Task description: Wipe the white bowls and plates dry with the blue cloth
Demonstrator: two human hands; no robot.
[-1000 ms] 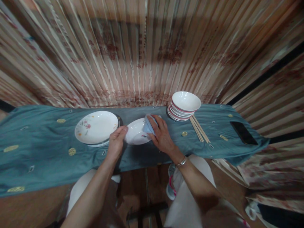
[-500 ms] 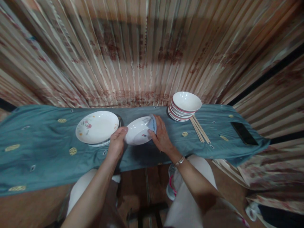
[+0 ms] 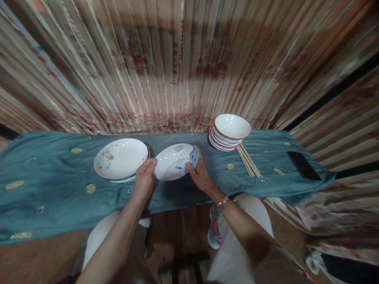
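A white plate point(image 3: 170, 161) with a small printed pattern is held tilted above the cloth-covered table. My left hand point(image 3: 145, 175) grips its left rim, thumb on top. On the right rim, my right hand point(image 3: 199, 171) is closed around a folded blue cloth point(image 3: 194, 156), which wraps the plate's edge. Just left of my left hand lies a stack of white plates point(image 3: 121, 157), the top one printed with flowers. The underside of the held plate and the fingers beneath it are hidden.
White bowls with red rims point(image 3: 231, 128) stand stacked at the back right. Beside them lie several wooden chopsticks point(image 3: 248, 161). A black phone point(image 3: 303, 165) rests near the right end of the teal tablecloth point(image 3: 59, 197). Behind the table hangs a pleated curtain point(image 3: 166, 79).
My right hand has slid slightly right with the blue cloth, which now bunches at the plate's rim and covers less of its face. The left hand still holds the left rim.
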